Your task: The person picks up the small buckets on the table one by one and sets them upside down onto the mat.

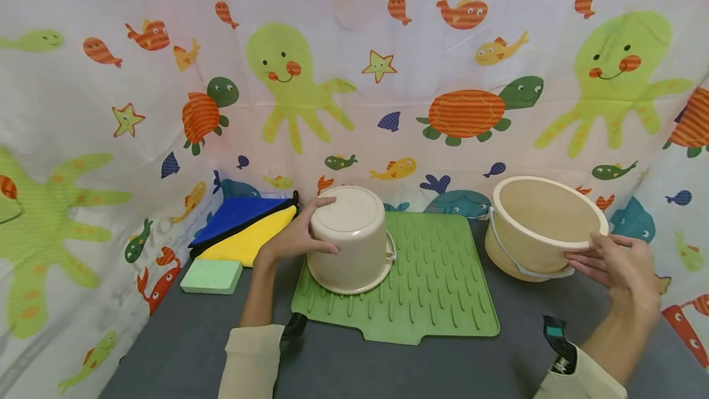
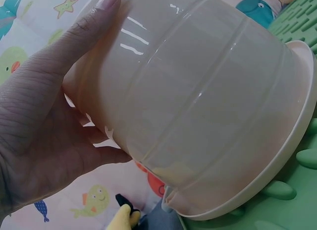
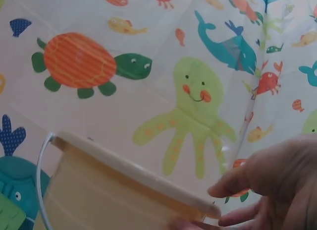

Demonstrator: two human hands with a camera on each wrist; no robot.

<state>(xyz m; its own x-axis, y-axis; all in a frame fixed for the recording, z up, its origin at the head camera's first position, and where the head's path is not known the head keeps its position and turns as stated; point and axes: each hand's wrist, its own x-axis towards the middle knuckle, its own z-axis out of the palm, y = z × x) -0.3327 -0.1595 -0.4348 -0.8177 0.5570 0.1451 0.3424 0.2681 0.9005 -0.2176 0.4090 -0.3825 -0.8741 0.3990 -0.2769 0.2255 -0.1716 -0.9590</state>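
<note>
Head view | I see left hand [image 1: 295, 233] gripping upturned bucket [image 1: 351, 257] near its base, mouth down on mat [image 1: 437, 276] | upright bucket [image 1: 517, 242] just right of mat, left of nearer right hand [image 1: 623, 266], which pinches its rim

Your left forearm [image 1: 259, 300] and right forearm [image 1: 623, 334] reached forward above the table [image 1: 343, 371]. Your left hand [image 1: 293, 234], by the left edge of the mat [image 1: 443, 282], gripped with thumb and fingers wide apart. Your right hand [image 1: 617, 263], toward the table's right edge, bent inward at the wrist, thumb above its fingers in a pinch.
</note>
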